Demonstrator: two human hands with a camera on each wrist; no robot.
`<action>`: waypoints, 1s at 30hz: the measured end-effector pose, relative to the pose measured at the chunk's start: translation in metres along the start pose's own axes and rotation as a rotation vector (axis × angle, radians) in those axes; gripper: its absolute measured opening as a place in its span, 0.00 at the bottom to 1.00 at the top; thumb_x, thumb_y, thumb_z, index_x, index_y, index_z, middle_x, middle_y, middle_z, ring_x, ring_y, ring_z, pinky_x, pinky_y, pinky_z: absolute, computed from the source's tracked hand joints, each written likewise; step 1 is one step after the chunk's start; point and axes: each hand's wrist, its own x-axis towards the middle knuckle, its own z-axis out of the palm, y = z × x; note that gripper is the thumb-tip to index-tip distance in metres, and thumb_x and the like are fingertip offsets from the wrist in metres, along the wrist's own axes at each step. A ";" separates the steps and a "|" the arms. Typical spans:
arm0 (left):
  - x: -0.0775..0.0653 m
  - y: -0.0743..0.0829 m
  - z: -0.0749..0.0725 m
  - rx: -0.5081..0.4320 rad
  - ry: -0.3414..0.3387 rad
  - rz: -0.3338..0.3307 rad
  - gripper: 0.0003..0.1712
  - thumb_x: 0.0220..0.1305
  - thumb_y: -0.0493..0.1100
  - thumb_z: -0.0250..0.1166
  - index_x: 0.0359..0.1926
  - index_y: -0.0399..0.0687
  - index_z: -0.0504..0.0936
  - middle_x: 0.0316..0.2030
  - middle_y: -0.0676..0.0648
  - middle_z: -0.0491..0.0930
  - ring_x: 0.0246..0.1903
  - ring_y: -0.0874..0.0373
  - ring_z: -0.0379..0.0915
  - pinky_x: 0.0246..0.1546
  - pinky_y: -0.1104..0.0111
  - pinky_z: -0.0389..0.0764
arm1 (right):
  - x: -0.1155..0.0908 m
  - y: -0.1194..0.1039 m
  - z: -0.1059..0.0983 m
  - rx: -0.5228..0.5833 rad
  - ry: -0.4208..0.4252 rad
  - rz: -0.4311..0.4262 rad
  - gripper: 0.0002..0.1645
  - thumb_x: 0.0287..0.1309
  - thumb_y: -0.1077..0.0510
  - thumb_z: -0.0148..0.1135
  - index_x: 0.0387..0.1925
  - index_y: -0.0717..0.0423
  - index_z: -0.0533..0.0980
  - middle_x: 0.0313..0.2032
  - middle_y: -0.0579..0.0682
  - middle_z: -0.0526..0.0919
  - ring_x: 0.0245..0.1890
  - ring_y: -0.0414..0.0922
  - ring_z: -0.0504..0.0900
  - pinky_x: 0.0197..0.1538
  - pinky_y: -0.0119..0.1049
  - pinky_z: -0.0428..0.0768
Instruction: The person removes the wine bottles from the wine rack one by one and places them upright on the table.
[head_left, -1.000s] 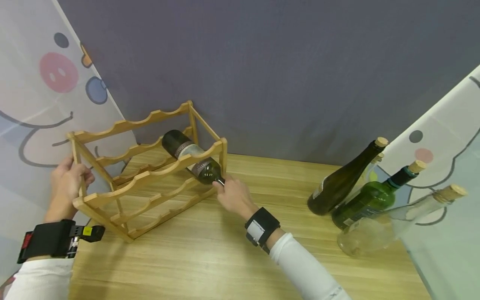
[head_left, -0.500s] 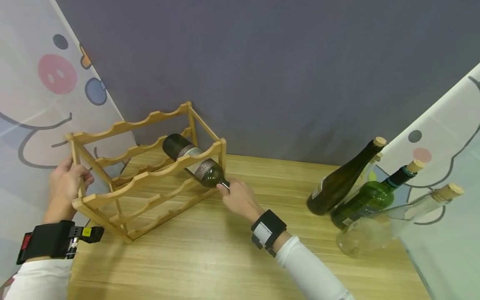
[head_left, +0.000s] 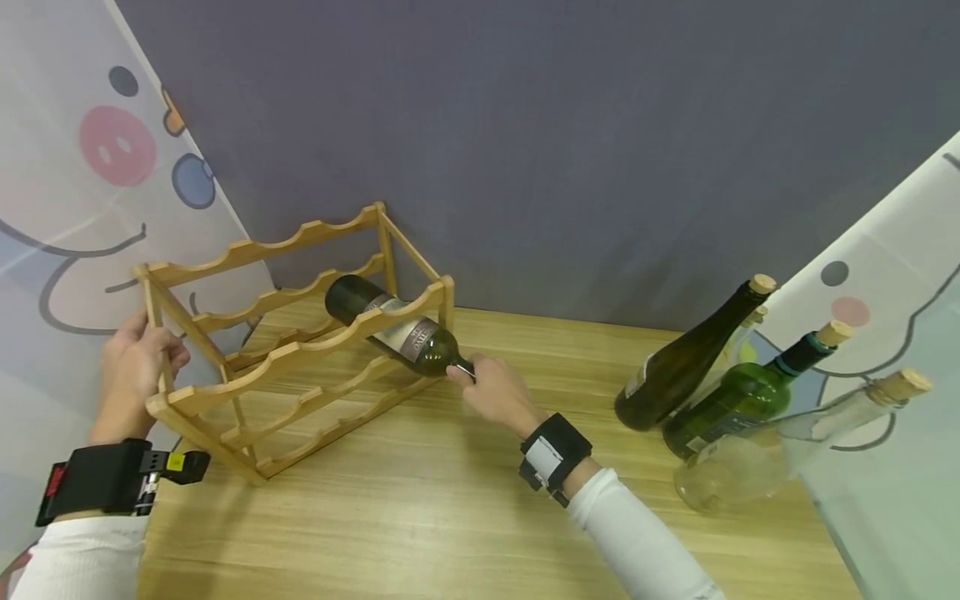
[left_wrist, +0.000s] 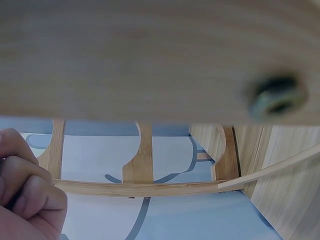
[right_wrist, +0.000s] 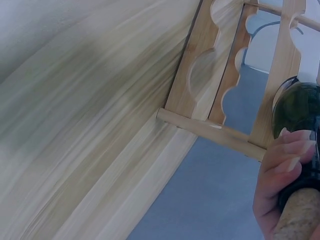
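A wooden wine rack [head_left: 285,360] with scalloped rails stands at the left in the head view. My left hand [head_left: 135,367] grips its left end bar, fingers curled round the wood; the left wrist view has those fingers [left_wrist: 32,192] at its lower left. A dark green wine bottle [head_left: 401,333] lies slanted through the rack's right part, its base inside at the back. My right hand [head_left: 498,396] holds its neck in front of the rack. In the right wrist view, a cork [right_wrist: 300,215] plugs the neck below my curled fingers [right_wrist: 287,155].
Several corked bottles stand at the right: a tall dark bottle [head_left: 667,375], a green bottle [head_left: 738,404] and a clear bottle [head_left: 750,467], with another clear one partly hidden behind them. A grey wall panel [head_left: 525,167] rises behind the wooden tabletop [head_left: 420,508].
My right hand has drawn the bottle's neck to the right and slightly toward me. The bottle's base sits a little lower in the rack. My left hand and the rack have stayed put.
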 end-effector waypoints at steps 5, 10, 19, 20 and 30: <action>0.000 -0.001 0.000 0.004 0.001 0.002 0.38 0.67 0.35 0.43 0.77 0.40 0.47 0.19 0.60 0.75 0.17 0.68 0.70 0.15 0.75 0.67 | 0.000 0.006 -0.003 -0.013 -0.011 -0.013 0.21 0.71 0.42 0.49 0.38 0.55 0.76 0.20 0.45 0.70 0.18 0.40 0.67 0.21 0.33 0.64; 0.000 -0.002 0.000 -0.028 0.002 0.006 0.38 0.66 0.34 0.43 0.77 0.41 0.48 0.18 0.58 0.74 0.16 0.67 0.69 0.14 0.75 0.66 | -0.001 0.010 -0.009 -0.009 -0.023 -0.028 0.22 0.71 0.42 0.50 0.37 0.56 0.78 0.20 0.45 0.71 0.20 0.40 0.70 0.22 0.33 0.65; 0.000 -0.001 0.000 0.014 0.009 0.001 0.38 0.66 0.34 0.43 0.77 0.42 0.46 0.18 0.59 0.74 0.17 0.68 0.69 0.15 0.76 0.68 | -0.002 0.021 -0.017 -0.024 -0.027 -0.072 0.22 0.71 0.44 0.51 0.30 0.56 0.77 0.21 0.45 0.73 0.20 0.40 0.69 0.25 0.33 0.67; 0.000 -0.001 0.000 0.023 0.010 0.001 0.39 0.67 0.34 0.43 0.77 0.42 0.45 0.18 0.59 0.74 0.17 0.68 0.69 0.15 0.76 0.68 | -0.002 0.022 -0.017 -0.030 -0.028 -0.076 0.22 0.71 0.43 0.50 0.29 0.55 0.77 0.21 0.45 0.73 0.20 0.40 0.69 0.25 0.33 0.67; 0.001 -0.001 0.000 0.027 0.012 -0.007 0.39 0.66 0.34 0.43 0.77 0.41 0.45 0.18 0.59 0.75 0.18 0.68 0.71 0.16 0.77 0.69 | -0.004 0.026 -0.024 -0.021 -0.040 -0.083 0.21 0.70 0.43 0.51 0.27 0.52 0.75 0.22 0.46 0.73 0.21 0.41 0.70 0.26 0.33 0.67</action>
